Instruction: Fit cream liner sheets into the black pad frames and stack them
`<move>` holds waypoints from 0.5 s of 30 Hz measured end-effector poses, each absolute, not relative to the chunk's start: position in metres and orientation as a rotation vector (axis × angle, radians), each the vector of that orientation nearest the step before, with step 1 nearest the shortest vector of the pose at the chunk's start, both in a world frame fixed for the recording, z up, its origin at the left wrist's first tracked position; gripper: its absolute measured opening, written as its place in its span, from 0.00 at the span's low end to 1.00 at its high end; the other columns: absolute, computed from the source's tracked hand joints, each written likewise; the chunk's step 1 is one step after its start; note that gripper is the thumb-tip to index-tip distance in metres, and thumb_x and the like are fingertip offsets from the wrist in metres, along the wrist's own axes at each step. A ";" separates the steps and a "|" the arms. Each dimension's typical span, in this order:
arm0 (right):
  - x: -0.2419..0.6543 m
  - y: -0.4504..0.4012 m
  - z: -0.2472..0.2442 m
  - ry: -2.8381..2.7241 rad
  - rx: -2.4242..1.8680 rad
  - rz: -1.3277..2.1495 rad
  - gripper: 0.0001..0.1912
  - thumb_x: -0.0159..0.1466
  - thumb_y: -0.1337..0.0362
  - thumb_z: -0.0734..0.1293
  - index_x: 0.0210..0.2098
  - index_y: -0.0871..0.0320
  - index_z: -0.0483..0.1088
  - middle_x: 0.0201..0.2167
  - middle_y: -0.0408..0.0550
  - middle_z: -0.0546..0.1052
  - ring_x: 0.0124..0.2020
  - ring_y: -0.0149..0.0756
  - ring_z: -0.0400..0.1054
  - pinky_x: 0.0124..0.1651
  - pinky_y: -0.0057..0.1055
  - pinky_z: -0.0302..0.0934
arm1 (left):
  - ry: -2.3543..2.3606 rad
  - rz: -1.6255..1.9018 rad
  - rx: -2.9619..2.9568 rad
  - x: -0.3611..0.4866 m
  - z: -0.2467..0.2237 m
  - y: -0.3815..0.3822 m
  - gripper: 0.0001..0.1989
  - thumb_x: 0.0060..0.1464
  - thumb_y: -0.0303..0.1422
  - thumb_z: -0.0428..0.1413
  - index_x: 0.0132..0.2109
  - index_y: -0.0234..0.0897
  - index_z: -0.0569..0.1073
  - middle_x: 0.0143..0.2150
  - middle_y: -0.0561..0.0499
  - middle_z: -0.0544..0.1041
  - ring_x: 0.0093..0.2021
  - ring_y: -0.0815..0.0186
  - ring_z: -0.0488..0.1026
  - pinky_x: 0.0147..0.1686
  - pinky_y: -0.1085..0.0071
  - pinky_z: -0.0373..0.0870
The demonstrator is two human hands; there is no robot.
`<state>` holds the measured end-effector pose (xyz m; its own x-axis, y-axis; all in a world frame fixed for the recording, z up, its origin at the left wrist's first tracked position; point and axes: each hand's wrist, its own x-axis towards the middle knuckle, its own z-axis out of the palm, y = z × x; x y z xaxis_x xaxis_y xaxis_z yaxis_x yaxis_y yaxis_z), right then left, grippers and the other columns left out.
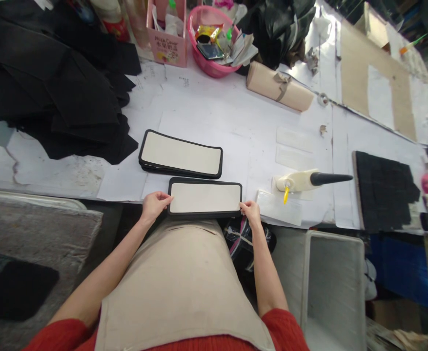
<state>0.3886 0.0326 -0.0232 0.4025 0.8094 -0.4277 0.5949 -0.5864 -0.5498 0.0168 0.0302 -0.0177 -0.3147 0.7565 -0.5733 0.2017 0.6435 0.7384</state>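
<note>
The board (206,198) is at the table (235,122)'s six o'clock edge. The left hand (155,205) pinches its nine o'clock end; the right hand (251,212) pinches near four o'clock. Pinch both ends evenly, so it lies flat.

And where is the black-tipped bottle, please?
In the head view, the black-tipped bottle lies on the right, between the right hand and the black slab.

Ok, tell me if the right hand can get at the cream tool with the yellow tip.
Likely yes: the cream tool lies close by the right hand, with only flat pale sheets between; but that hand would first have to release the black-edged panel.
</note>
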 end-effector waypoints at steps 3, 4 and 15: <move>0.393 0.030 -0.018 -1.108 -2.285 1.090 0.08 0.58 0.61 0.66 0.31 0.60 0.69 0.23 0.46 0.78 0.23 0.33 0.73 0.27 0.27 0.66 | 1.834 0.695 0.788 0.015 -0.021 0.029 0.18 0.35 0.46 0.64 0.28 0.35 0.76 0.23 0.51 0.76 0.20 0.70 0.68 0.21 0.73 0.62; 0.395 0.029 -0.015 -1.076 -2.273 1.107 0.08 0.59 0.60 0.65 0.32 0.60 0.69 0.25 0.47 0.79 0.23 0.33 0.73 0.28 0.27 0.67 | 1.832 0.698 0.797 0.015 -0.022 0.029 0.18 0.36 0.46 0.64 0.28 0.35 0.76 0.23 0.50 0.76 0.20 0.69 0.68 0.22 0.73 0.62; 0.314 0.025 -0.007 -1.964 -1.968 0.388 0.21 0.72 0.58 0.56 0.60 0.59 0.66 0.62 0.57 0.69 0.66 0.42 0.58 0.68 0.41 0.49 | 1.867 0.648 0.907 0.011 -0.032 0.027 0.18 0.39 0.48 0.63 0.29 0.37 0.77 0.24 0.50 0.78 0.22 0.66 0.71 0.25 0.71 0.66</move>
<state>0.3136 0.0248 -0.0073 0.0108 0.9991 0.0411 0.9084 0.0074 -0.4181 0.0106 0.0265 -0.0320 -0.2951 0.8069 -0.5118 0.3165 0.5879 0.7444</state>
